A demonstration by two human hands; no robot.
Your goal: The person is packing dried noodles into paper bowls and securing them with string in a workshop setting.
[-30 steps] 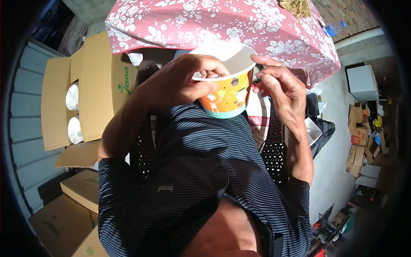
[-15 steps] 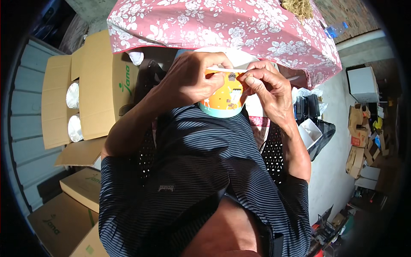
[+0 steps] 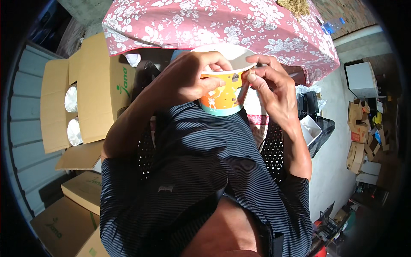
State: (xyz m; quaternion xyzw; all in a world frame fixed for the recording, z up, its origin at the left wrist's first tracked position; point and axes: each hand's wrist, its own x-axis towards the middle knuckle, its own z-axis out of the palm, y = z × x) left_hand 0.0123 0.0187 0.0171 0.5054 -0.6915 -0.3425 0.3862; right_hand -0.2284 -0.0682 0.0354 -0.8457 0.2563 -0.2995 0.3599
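Observation:
An orange paper bucket (image 3: 222, 102) with printed pictures, a teal base band and a white inside is held upright at my lap. My left hand (image 3: 195, 77) grips its left rim, fingers inside and thumb pressed on the outer wall. At the right rim, my right hand (image 3: 274, 83) is closed, pinching the edge between fingertips and thumb. A narrow dark streak runs down the wall below those fingertips; whether it is a thin strip or a shadow I cannot make out. The bucket's bottom inside is hidden.
A table with a pink floral cloth (image 3: 171, 25) stands just beyond the bucket. At left, an open cardboard box (image 3: 96, 94) holds white round-ended stacks, with closed boxes (image 3: 60, 225) nearer. A white container (image 3: 310, 130) and black bags lie at right; cardboard litter (image 3: 357, 137) lies farther right.
The bucket has tilted so that its white inside now shows. My right hand has shifted slightly right along the rim, and the dark streak has appeared beneath it.

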